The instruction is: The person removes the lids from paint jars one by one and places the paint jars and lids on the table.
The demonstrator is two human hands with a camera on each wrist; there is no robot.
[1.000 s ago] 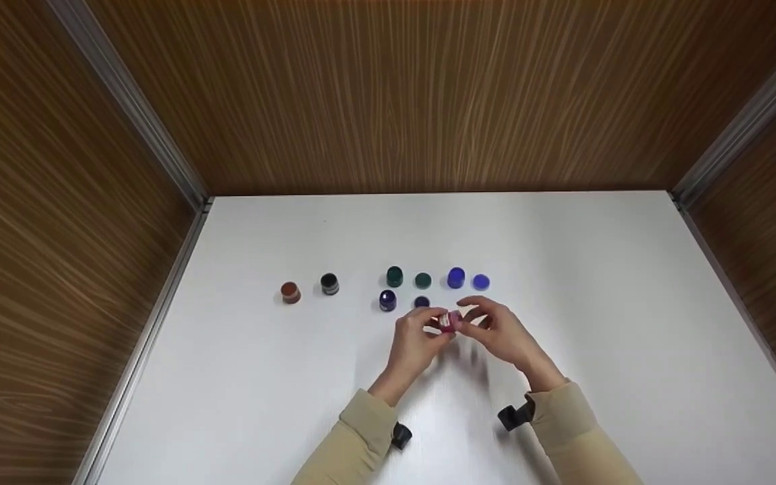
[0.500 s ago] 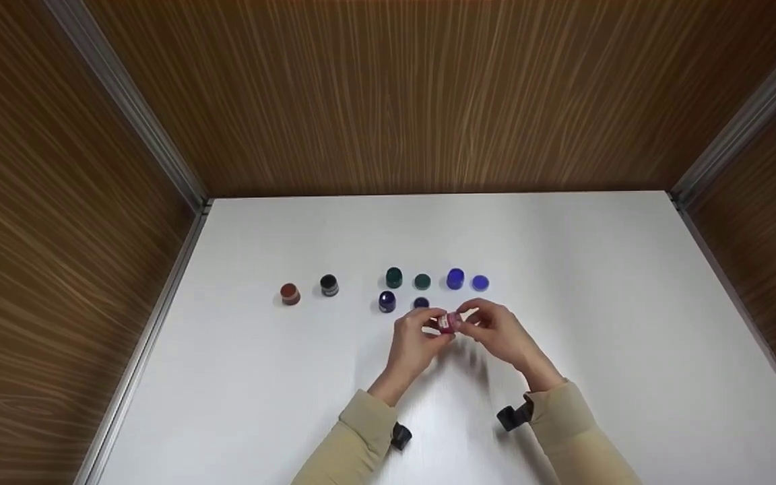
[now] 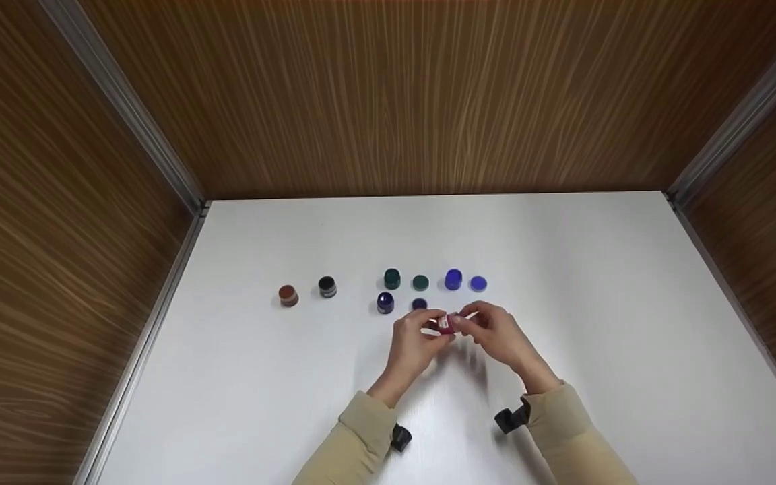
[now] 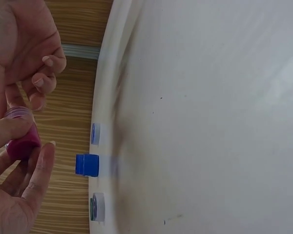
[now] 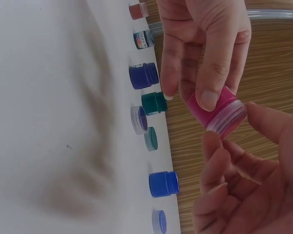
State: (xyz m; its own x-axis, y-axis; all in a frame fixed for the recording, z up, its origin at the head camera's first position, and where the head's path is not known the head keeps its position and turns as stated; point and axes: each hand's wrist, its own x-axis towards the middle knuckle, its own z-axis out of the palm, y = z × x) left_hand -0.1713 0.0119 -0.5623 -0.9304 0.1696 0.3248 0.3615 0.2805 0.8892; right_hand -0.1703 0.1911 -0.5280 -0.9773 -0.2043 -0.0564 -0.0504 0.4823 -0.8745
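My left hand (image 3: 409, 350) holds a small pink paint jar (image 5: 199, 112) above the table, thumb on one side and fingers on the other. The fingertips of my right hand (image 3: 501, 335) pinch the clear ridged lid (image 5: 228, 119), which sits on the jar's end. In the left wrist view the jar (image 4: 25, 147) is tilted, its pink paint showing through the wall. Just beyond the hands stand an open dark purple jar (image 3: 385, 303) and its lid (image 3: 419, 304), partly behind the left fingers in the head view.
Farther back are a green jar (image 3: 392, 279) with its lid (image 3: 420, 282) beside it, and a blue jar (image 3: 453, 279) with its lid (image 3: 478, 283). To the left stand a brown jar (image 3: 287, 296) and a black jar (image 3: 327, 287). Wood-grain panels (image 3: 388, 101) border the white table (image 3: 260, 391).
My right fingers have closed in around the pink jar's lid, the raised index finger coming down onto it. The left hand keeps its hold on the jar in nearly the same place.
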